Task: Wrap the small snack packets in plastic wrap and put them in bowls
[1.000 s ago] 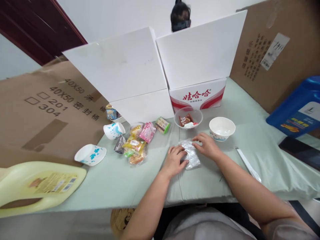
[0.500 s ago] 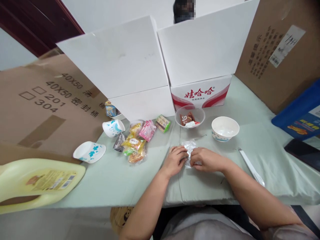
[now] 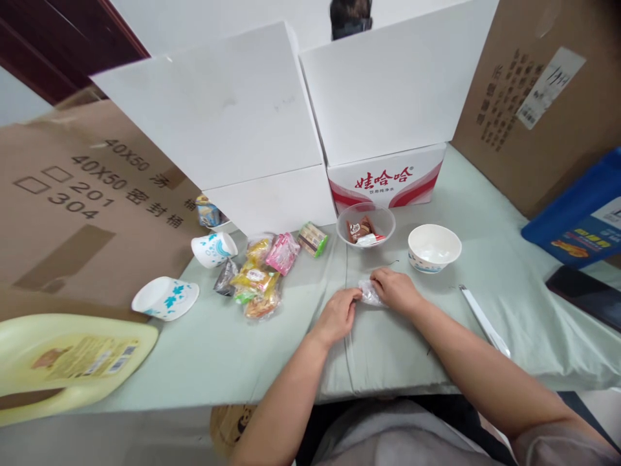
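A crinkled, clear, silvery plastic wrapper [image 3: 369, 295] is stretched between my two hands above the green cloth. My left hand [image 3: 338, 315] pinches its left end with thumb and fingertips. At its right end, my right hand [image 3: 395, 289] grips it with the fingers curled inward. Whether anything lies inside the wrapper I cannot make out. Just beyond my hands is a clear plastic bowl [image 3: 391, 228] holding a brown packet [image 3: 361, 229] and a red-and-white one. To the right of that bowl stands a white paper bowl [image 3: 433, 260] with a blue pattern.
Several wrapped snacks [image 3: 255, 278] lie in a pile to the left, near two tipped paper bowls [image 3: 167, 299]. A white-handled utility knife [image 3: 485, 320] and a dark phone [image 3: 585, 294] are on the right. White boxes [image 3: 310, 123] wall off the back; a yellow jug [image 3: 121, 336] lies front left.
My right hand has moved slightly up and away, and my left hand has turned a little. The wrapper, flat on the cloth before, is now bunched into a narrower shape between them.
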`<state>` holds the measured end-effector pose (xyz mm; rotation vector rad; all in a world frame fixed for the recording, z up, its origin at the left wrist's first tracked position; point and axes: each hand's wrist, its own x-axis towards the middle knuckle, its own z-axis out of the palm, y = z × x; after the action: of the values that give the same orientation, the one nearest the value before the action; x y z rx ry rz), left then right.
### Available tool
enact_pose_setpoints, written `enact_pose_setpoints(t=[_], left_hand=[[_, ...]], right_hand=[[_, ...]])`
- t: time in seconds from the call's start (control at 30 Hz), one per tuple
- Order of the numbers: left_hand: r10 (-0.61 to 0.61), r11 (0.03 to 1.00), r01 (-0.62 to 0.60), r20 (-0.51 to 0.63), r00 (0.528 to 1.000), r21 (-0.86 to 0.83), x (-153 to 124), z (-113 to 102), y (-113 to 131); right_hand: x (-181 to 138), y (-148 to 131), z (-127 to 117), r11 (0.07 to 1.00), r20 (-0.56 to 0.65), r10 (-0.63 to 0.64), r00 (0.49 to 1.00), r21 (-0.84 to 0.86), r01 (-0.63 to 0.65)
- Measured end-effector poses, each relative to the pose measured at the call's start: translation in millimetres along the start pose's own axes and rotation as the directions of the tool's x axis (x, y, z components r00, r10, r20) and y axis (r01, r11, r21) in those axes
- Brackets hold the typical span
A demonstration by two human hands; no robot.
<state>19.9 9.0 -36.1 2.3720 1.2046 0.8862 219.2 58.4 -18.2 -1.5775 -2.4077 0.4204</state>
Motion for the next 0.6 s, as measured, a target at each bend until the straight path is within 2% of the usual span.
enact_pose_setpoints(t=[0.1, 0.2, 0.3, 0.43, 0.47, 0.53, 0.6], left_hand=[[0.074, 0.997, -0.071, -0.094, 0.993, 0.034, 0.9, -2.5, 7.8], [0.174, 0.981, -0.168, -0.062, 0.983, 0.097, 3.5, -3.8, 15.1], [0.146, 0.978, -0.154, 0.065, 0.987, 0.141, 5.5, -2.5, 16.8], [0.065, 0.988, -0.077, 0.093, 0.993, 0.136, 5.8, -1.0, 13.9], [0.06, 0.989, -0.072, 0.088, 0.994, 0.129, 5.8, -1.3, 13.5], [0.067, 0.99, -0.077, 0.086, 0.994, 0.117, 5.7, -2.2, 13.5], [0.079, 0.991, -0.087, 0.077, 0.994, 0.105, 5.8, -3.2, 14.0]], right_hand=[[-0.6, -4.6, 3.0, 0.999, -0.013, 0.03, 0.999, -0.043, -0.031], [-0.2, -8.3, 7.7, 0.996, -0.037, 0.054, 0.998, -0.073, -0.057], [1.1, -6.9, 8.2, 0.994, -0.067, 0.059, 0.996, -0.085, -0.065], [0.9, 3.6, -1.6, 0.991, -0.185, 0.077, 0.98, -0.091, -0.095], [0.1, 5.9, -3.4, 0.993, -0.24, 0.061, 0.969, -0.079, -0.082], [-2.0, 7.2, -3.0, 0.999, -0.306, -0.041, 0.951, -0.036, 0.031], [-3.8, 3.6, 2.7, 0.982, -0.269, -0.182, 0.946, 0.004, 0.19]])
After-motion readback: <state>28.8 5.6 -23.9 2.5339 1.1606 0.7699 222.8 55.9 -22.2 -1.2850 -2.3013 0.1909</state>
